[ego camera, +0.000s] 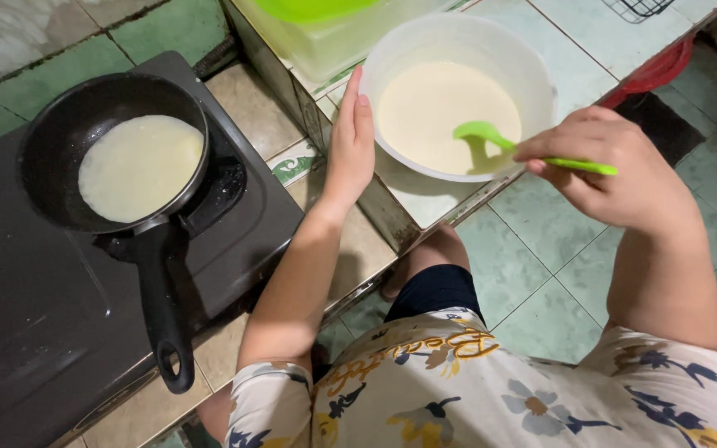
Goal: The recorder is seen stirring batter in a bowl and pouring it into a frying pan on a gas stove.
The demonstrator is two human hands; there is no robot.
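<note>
A white bowl (533, 79) of pale batter (433, 104) sits on a tiled ledge. My left hand (350, 141) rests flat against the bowl's left side. My right hand (616, 166) grips the handle of a green ladle (491, 137), whose scoop sits in the batter near the bowl's front wall. To the left, a black frying pan (60, 116) stands on a black stove (26, 299). A thin round layer of batter (141, 166) lies in the pan. The pan's handle (163, 307) points toward me.
A translucent green container (325, 41) with a green lid stands behind the bowl. A red object (657, 70) lies at the ledge's right edge, and a wire rack (641, 8) shows at the top. Green floor tiles (541, 265) lie below my knees.
</note>
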